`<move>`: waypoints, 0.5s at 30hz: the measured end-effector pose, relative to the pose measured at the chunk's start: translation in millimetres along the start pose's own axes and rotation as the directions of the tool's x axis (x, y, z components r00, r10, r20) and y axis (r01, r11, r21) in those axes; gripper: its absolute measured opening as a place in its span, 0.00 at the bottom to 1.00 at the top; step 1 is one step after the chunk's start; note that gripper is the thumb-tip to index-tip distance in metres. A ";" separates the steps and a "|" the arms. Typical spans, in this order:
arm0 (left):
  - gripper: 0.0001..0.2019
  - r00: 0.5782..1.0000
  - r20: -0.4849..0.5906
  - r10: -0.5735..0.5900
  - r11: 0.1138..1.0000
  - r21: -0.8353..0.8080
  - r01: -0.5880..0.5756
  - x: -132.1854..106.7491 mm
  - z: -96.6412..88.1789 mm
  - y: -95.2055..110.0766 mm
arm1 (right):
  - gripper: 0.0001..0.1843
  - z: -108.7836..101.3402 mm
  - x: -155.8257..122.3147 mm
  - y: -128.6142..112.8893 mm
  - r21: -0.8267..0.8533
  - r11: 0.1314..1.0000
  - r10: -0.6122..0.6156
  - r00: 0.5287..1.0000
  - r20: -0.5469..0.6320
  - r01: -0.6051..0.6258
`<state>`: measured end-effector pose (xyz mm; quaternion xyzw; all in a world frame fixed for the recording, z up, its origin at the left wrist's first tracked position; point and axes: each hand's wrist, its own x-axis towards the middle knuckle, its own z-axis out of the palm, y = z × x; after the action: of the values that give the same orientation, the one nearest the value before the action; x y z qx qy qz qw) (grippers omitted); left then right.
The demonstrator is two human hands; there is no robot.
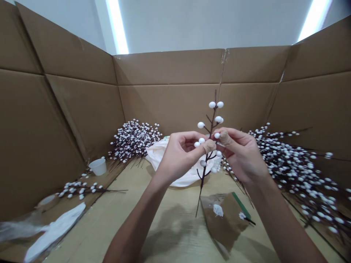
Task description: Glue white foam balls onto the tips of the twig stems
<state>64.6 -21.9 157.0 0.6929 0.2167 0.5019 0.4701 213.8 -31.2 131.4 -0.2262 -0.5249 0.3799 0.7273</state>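
Upright in front of me is a dark brown artificial berry branch with several white berries along its twigs; a few twig ends are bare. My left hand pinches the stem around its middle, thumb in front. My right hand holds a white berry between thumb and fingers, right beside the stem; whether it sits on a twig there I cannot tell. Both thumbs have tan tape wrapped around their tips. Below the branch lies a brown card with a dab of white paste and a thin dark stick with white on its end.
Piles of white-berry branches lie back left and along the right. A white plastic bag with berries sits behind my hands. At left are a white cup, a small berry branch, a tape roll and a white packet. Cardboard walls surround the table.
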 end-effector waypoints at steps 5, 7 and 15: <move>0.07 0.999 -0.037 0.022 0.999 0.030 -0.020 1.3 2.0 -3.0 | 0.05 0.5 -0.8 3.6 -0.020 1.000 -0.005 0.999 -0.034 0.004; 0.08 0.997 -0.068 0.034 0.999 0.029 -0.032 2.4 3.5 -5.4 | 0.04 0.3 -1.0 5.4 -0.025 1.000 -0.017 0.999 -0.035 0.016; 0.06 0.991 -0.124 0.053 0.998 0.051 -0.047 3.7 5.3 -7.5 | 0.05 1.4 -0.5 9.6 -0.014 0.999 -0.047 0.998 -0.042 0.047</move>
<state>72.2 -17.9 152.0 0.6765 0.2402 0.5505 0.4262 209.3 -25.8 124.6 -0.2266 -0.5169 0.3544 0.7456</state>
